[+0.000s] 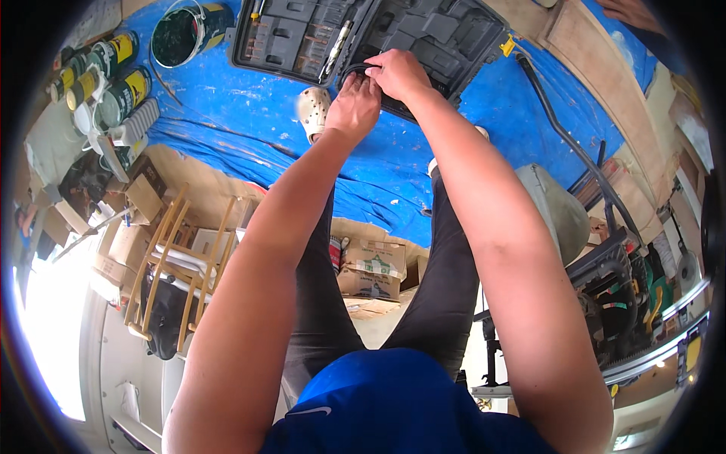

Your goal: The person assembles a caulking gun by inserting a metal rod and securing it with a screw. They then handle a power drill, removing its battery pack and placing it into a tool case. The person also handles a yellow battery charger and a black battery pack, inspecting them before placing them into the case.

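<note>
A dark grey tool case (299, 64) lies spread open on a blue plastic sheet at the top of the head view. Rows of small bits and a long silvery drill bit (337, 50) sit in its left half. Moulded hollows fill the right half. At the near edge, by the hinge, my left hand (354, 104) presses its fingers down on what looks like a black cord (352, 69), bent in a loop. My right hand (398, 74) pinches the same cord from the right. My fingers hide part of it.
Blue sheet (227, 98) covers the floor. Paint tins (125, 94) and a dark-smeared bucket (178, 36) stand at left. A black bent tube (560, 121) lies at right. Near my legs are a cardboard box (370, 268) and wooden frame (178, 265). Another person's hand (631, 11) shows top right.
</note>
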`<action>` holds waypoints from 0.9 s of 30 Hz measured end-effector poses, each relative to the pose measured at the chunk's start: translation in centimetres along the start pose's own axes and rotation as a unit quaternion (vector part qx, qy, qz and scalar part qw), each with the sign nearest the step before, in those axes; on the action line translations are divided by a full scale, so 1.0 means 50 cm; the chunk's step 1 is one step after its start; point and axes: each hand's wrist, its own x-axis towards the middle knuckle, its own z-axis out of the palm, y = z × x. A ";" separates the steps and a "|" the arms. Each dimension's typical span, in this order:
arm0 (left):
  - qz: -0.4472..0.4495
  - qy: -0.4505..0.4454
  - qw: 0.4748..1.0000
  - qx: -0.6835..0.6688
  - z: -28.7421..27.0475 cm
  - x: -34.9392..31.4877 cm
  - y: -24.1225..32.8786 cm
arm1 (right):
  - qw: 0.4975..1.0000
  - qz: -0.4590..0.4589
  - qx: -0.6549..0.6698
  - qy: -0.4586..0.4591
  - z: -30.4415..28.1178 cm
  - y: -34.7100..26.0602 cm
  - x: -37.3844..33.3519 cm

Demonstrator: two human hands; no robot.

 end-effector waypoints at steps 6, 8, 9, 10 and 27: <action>-0.228 0.046 0.942 -0.242 -0.088 -0.022 0.009 | 0.997 0.039 -0.061 0.030 0.033 -0.023 0.022; -0.257 0.036 0.938 -0.231 -0.071 -0.021 0.022 | 0.995 0.034 -0.082 0.045 0.037 -0.026 0.023; -0.259 0.035 0.936 -0.235 -0.065 -0.017 0.029 | 0.993 0.028 -0.092 0.063 0.042 -0.020 0.025; -0.272 0.057 0.927 -0.254 -0.061 -0.014 0.034 | 0.991 0.021 -0.101 0.082 0.046 -0.015 0.027; -0.240 0.022 0.951 -0.194 -0.040 0.009 -0.012 | 0.990 0.110 -0.085 0.014 0.013 -0.030 0.064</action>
